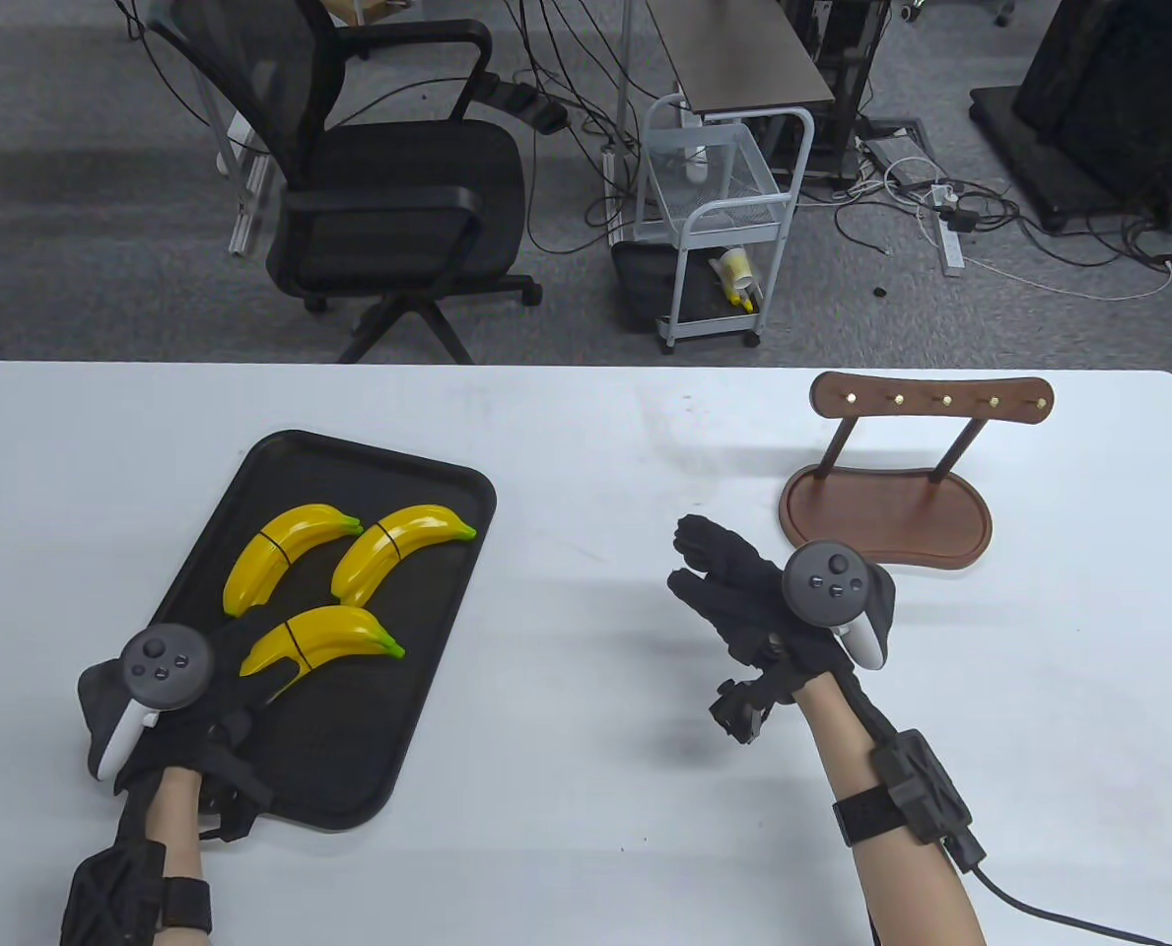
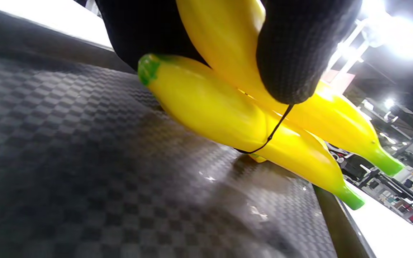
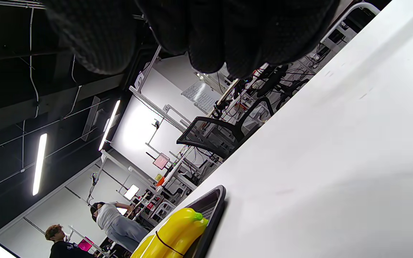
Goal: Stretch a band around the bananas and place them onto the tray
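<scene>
White bench [image 1: 586, 473] holds flat black tray [image 1: 250, 473] | three yellow plastic banana bundles, each with thin black band [image 1: 295, 645], lie on tray | left hand [image 1: 176, 705] grips nearest bundle [image 1: 334, 636], likely setting it down | right hand [image 1: 778, 601] loose, empty, above bench.

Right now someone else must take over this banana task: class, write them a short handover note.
Left hand: holds the near banana bundle, fingers on it, over the tray; the left wrist view shows the bundle just above or barely touching the tray floor.
Right hand: holds nothing, over the table, fingers loosely curled.
Done: all three bundles wear a black band; the two far bundles lie on the tray.
Left: set the near bundle down, let go.
</scene>
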The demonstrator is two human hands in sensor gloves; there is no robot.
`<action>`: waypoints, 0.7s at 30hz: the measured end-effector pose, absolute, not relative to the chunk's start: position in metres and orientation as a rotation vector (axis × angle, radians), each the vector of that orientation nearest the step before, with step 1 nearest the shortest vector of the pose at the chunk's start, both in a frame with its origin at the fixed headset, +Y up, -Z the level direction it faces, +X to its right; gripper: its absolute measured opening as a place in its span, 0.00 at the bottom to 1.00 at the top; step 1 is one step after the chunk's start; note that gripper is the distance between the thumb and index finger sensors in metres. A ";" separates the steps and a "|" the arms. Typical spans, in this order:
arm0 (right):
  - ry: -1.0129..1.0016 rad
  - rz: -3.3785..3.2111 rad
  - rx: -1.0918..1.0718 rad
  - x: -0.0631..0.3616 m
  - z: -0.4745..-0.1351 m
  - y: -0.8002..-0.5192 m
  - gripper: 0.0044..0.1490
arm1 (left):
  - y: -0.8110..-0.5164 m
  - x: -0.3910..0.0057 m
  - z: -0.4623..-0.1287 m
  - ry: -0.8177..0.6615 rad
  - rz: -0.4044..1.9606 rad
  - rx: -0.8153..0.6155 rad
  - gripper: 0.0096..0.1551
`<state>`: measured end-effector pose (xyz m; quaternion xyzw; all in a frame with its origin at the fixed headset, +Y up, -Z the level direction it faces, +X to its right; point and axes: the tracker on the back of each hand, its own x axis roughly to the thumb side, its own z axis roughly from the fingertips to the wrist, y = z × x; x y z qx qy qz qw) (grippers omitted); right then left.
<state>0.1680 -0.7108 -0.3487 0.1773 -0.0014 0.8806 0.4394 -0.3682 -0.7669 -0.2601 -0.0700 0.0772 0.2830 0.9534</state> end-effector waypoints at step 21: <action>0.017 2.203 0.445 0.166 -0.349 -0.714 0.43 | -0.780 -0.377 -0.258 0.201 0.577 -0.189 0.37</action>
